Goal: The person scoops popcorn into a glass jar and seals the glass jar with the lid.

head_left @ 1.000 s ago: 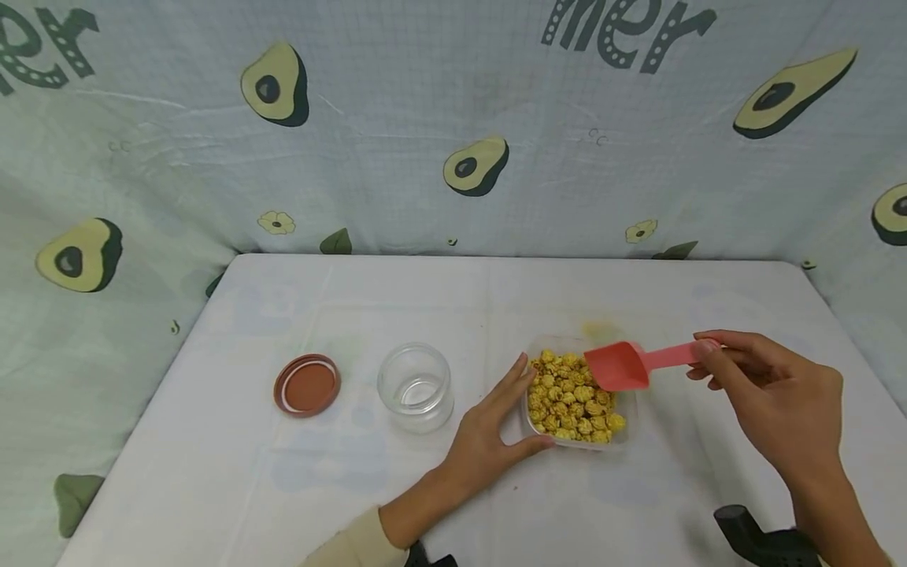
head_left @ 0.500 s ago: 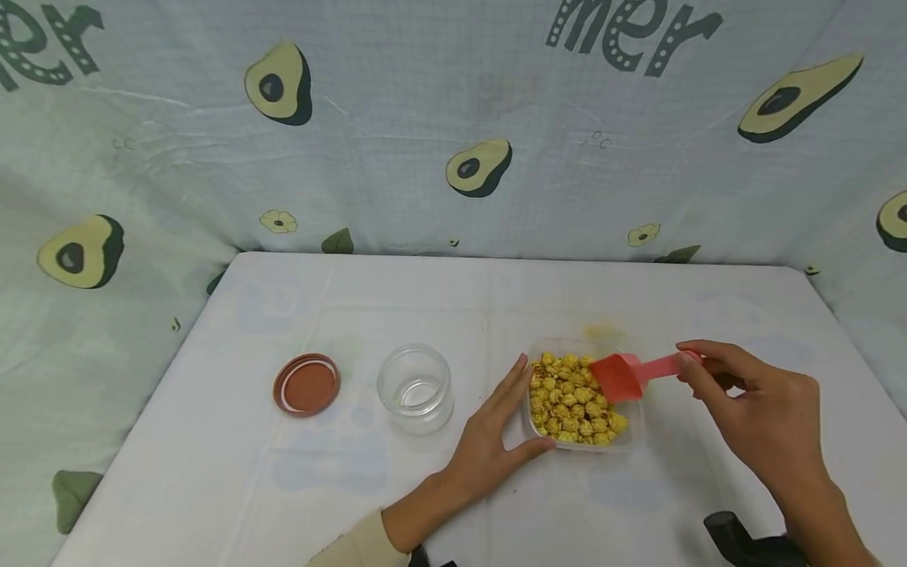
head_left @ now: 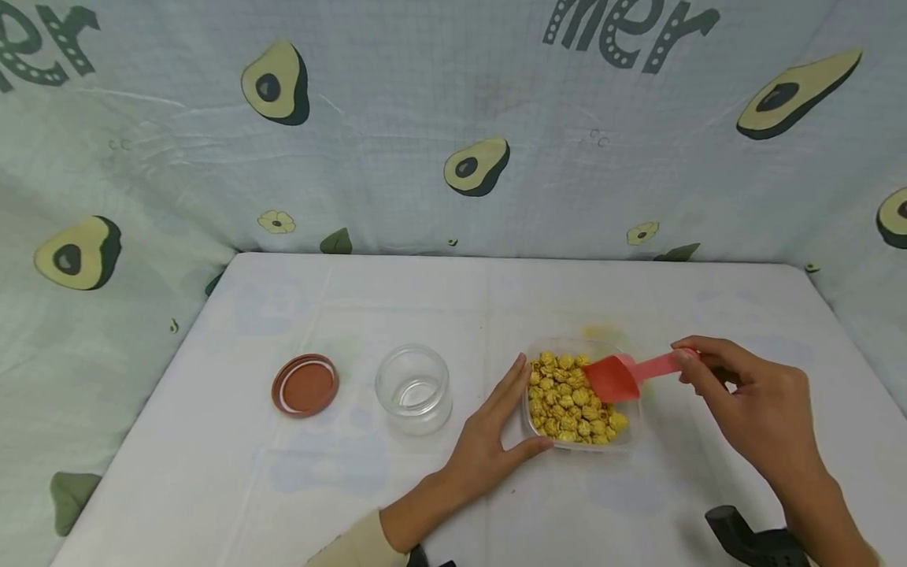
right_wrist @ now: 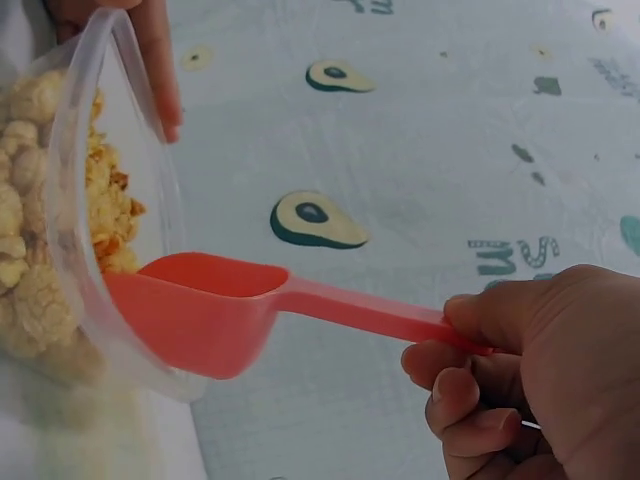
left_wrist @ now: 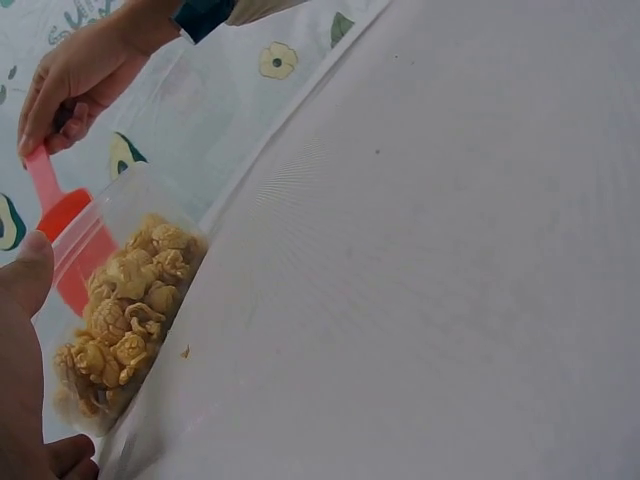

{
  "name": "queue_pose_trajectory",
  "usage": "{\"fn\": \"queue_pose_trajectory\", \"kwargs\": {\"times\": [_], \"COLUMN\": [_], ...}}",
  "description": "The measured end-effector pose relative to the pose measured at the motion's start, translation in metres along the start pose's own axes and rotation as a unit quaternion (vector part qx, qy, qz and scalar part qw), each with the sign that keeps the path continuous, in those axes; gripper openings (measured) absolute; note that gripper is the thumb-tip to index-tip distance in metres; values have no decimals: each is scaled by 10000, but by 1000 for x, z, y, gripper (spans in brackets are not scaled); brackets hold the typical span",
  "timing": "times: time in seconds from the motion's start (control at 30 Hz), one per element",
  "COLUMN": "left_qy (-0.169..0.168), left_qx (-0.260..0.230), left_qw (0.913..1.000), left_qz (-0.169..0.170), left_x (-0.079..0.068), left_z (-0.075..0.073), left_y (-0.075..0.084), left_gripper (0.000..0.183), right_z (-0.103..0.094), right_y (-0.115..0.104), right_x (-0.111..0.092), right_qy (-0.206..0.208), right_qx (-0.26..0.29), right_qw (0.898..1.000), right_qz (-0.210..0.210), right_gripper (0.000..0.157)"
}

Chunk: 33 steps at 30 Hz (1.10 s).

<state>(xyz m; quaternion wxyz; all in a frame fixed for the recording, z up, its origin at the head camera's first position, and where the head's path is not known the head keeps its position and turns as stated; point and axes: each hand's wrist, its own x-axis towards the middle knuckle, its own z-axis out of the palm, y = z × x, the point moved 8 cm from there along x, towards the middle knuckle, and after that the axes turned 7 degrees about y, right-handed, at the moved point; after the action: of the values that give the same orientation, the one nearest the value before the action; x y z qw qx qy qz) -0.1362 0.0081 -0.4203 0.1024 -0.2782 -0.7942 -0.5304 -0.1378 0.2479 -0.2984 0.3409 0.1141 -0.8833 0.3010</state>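
Observation:
A clear plastic container [left_wrist: 150, 190] of yellow popcorn [head_left: 567, 398] stands right of the table's middle. My left hand [head_left: 489, 433] rests against its left side and near corner, fingers straight and thumb spread along the front. My right hand [head_left: 754, 402] pinches the handle end of a pink scoop [head_left: 612, 379] between thumb and fingers. In the right wrist view, the scoop's bowl [right_wrist: 205, 315] reaches in over the container's rim, its front edge at the popcorn. No popcorn shows in the visible part of the bowl.
Left of my left hand stands a clear, uncovered jar [head_left: 414, 390] with nothing visible inside. A brown round lid [head_left: 306, 385] lies farther left with its inner side up. An avocado-print cloth [head_left: 383, 181] hangs behind the white-covered table [head_left: 283, 488].
My right hand has moved left with the scoop, whose bowl now sits lower and tilts into the container's right side. My left hand has stayed on the container.

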Motion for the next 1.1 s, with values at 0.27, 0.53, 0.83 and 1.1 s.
{"fn": "queue_pose_trajectory", "kwargs": {"times": [0.27,0.53,0.83,1.1], "left_qy": [-32,-12,-91,-57], "left_qx": [23,25,-22,-19], "left_qw": [10000,10000,9999,10000], "left_qz": [6,11,-106,-64], "left_x": [3,4,3,2], "left_z": [0,-2,0,1], "left_y": [-1,-2,-3,-3], "left_gripper": [87,87,88,89], "right_z": [-1,13,36,57], "right_y": [-9,2,41,53], "right_x": [2,-1,-14,-25], "right_qy": [11,-304,-1223,-1917], "right_qx": [-189,-118,229,780], "right_qw": [9995,9989,9797,9562], "right_qz": [-258,340,1570,2072], "right_gripper": [21,11,19,29]}}
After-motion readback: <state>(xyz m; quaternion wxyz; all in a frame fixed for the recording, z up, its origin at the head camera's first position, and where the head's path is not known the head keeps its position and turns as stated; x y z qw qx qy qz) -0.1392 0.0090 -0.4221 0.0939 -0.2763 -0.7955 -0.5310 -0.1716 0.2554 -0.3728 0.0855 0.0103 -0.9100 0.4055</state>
